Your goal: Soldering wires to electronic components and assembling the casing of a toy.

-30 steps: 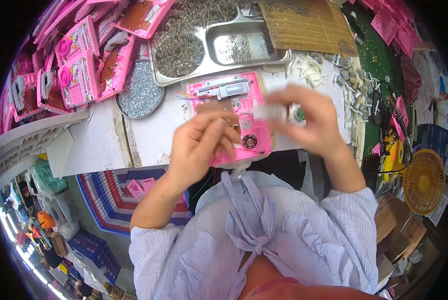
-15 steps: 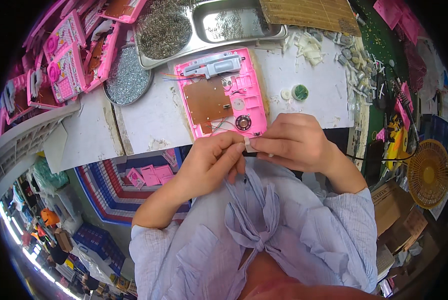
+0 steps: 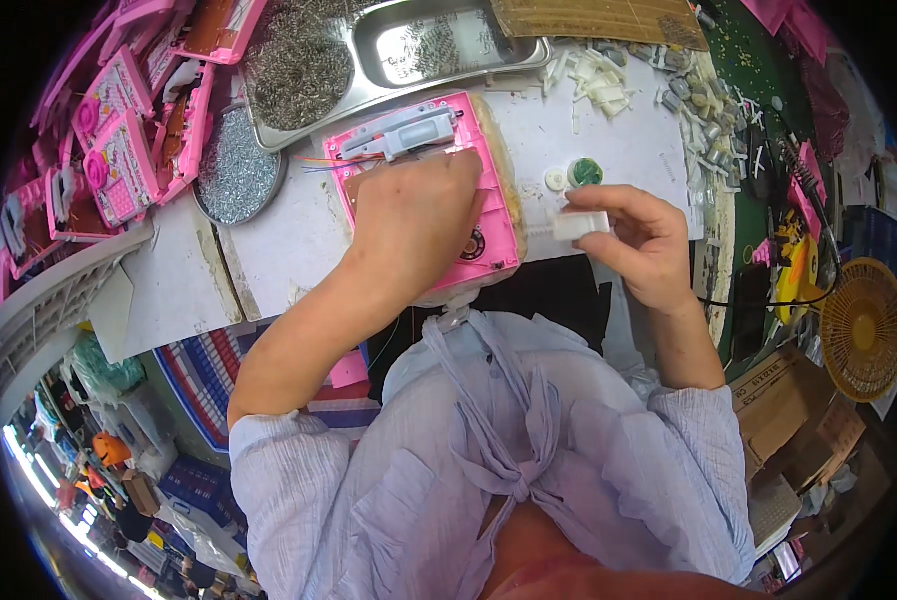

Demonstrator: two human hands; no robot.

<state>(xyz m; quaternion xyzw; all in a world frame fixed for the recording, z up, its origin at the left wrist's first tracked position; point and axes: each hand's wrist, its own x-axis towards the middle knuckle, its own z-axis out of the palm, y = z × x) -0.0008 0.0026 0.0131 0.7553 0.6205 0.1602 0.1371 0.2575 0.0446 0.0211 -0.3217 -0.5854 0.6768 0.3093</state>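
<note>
The pink plastic housing (image 3: 499, 228) lies open-side up on the worktop in front of me. A grey plastic assembly (image 3: 419, 135) sits along its far edge, and a round black speaker (image 3: 477, 244) is near its front right. My left hand (image 3: 417, 215) reaches over the housing, knuckles up. It covers much of the brown board, and its fingertips are hidden beneath it. To the right, my right hand (image 3: 647, 248) pinches a small white rectangular plastic part (image 3: 581, 226) between thumb and fingers, above the worktop.
A green round pot (image 3: 585, 172) and a white cap (image 3: 556, 180) stand beyond my right hand. Farther back are a metal tray (image 3: 449, 75) of springs and piled white and grey parts (image 3: 601, 82). A dish of screws (image 3: 237, 165) and stacked pink housings (image 3: 124, 165) lie left.
My hands were together at the housing's front edge and are now apart. The left has moved forward over the housing; the right has moved right and forward with the white part.
</note>
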